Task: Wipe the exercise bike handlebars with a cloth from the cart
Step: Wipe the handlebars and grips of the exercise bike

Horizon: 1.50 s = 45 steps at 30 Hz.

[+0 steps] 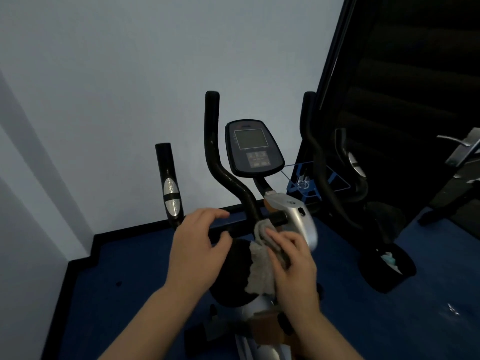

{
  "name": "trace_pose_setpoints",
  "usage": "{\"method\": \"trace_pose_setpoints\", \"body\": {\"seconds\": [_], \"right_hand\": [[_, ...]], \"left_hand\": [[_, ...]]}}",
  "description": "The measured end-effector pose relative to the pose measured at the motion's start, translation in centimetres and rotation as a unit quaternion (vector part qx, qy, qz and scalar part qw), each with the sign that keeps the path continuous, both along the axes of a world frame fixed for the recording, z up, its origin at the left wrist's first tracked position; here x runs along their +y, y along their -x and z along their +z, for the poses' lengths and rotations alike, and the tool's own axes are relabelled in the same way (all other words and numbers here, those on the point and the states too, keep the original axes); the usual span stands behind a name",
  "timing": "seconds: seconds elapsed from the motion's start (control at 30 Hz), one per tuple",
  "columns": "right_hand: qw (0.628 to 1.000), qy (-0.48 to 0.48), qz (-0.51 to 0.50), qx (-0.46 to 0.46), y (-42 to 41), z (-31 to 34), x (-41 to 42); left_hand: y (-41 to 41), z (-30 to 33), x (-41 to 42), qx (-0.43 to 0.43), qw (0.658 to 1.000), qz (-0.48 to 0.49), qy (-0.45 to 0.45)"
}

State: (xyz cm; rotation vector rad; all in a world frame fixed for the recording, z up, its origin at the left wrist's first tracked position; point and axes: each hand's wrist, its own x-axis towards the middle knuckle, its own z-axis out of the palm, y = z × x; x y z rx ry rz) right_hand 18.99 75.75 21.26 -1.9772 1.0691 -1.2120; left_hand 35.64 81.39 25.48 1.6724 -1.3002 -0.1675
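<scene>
The exercise bike's black handlebars [215,152] rise in the middle of the view, with a console [253,148] between the two inner bars. A grey cloth [259,271] is pressed against the base of the left inner bar, near the silver stem cover [298,216]. My right hand [293,261] grips the cloth and holds it to the bar. My left hand [200,248] rests on the lower crossbar with fingers curled loosely over it, holding nothing else. A left outer grip [170,185] with silver sensor pads stands further left.
A pale wall stands behind the bike, and blue floor with black skirting lies below. On the right is a dark panel, a door handle [457,146], and a black bin [387,268] on the floor. The bike's right handlebar [319,162] curves beside them.
</scene>
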Motion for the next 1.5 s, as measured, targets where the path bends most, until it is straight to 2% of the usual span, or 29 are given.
{"method": "trace_pose_setpoints", "body": {"seconds": [0.17,0.27,0.37,0.43,0.5,0.57,0.63,0.7,0.8,0.97,1.07,1.2,1.3,1.43,1.5], "right_hand": [[0.999,0.024,-0.034,0.017,0.2,-0.3,-1.5],[1.0,-0.014,-0.026,0.009,-2.7,2.4,-4.7],[0.998,-0.014,-0.033,0.043,-3.4,4.2,-6.5],[0.995,0.025,-0.08,0.052,-1.9,5.4,-6.7],[0.983,0.11,-0.135,0.055,-0.2,6.6,-6.8],[0.98,0.138,-0.122,0.079,0.0,6.9,-6.4],[0.994,0.055,-0.038,0.086,-1.0,5.6,-5.1],[0.996,-0.068,0.028,0.041,-2.1,4.3,-3.7],[0.988,-0.151,0.019,-0.038,-1.3,3.1,-2.7],[0.991,-0.111,0.04,0.057,-0.4,1.5,-1.7],[0.998,-0.033,0.008,0.061,-0.5,0.8,-1.9],[0.996,0.045,0.013,0.076,-2.7,2.1,-4.6],[0.998,0.042,0.01,0.055,-3.6,2.3,-5.6],[1.0,0.002,-0.002,0.013,-0.7,-0.6,-1.6],[0.999,0.024,0.006,0.028,-0.4,-1.1,-1.7]], "left_hand": [[-1.1,0.0,-1.6,-0.072,0.993,-0.054,-0.075],[-1.3,-0.3,-1.7,-0.062,0.991,-0.08,-0.09],[-1.5,-0.4,-1.6,-0.051,0.991,-0.083,-0.087],[-1.6,-0.4,-1.6,-0.053,0.99,-0.094,-0.092],[-1.7,-0.4,-1.9,-0.05,0.988,-0.098,-0.105],[-1.8,-0.4,-2.3,-0.055,0.985,-0.111,-0.122],[-2.0,-0.4,-2.5,-0.063,0.982,-0.125,-0.13],[-2.0,-0.4,-2.7,-0.068,0.98,-0.135,-0.128],[-2.0,-0.4,-2.5,-0.066,0.98,-0.138,-0.127],[-2.1,-0.4,-2.7,-0.063,0.98,-0.137,-0.133],[-2.0,-0.4,-2.7,-0.054,0.981,-0.132,-0.134],[-1.9,-0.1,-2.6,-0.046,0.98,-0.125,-0.145],[-1.8,-0.2,-2.7,-0.047,0.98,-0.125,-0.151],[-1.9,-0.3,-2.4,-0.028,0.982,-0.116,-0.148],[-1.8,-0.3,-2.4,-0.018,0.983,-0.105,-0.146]]}}
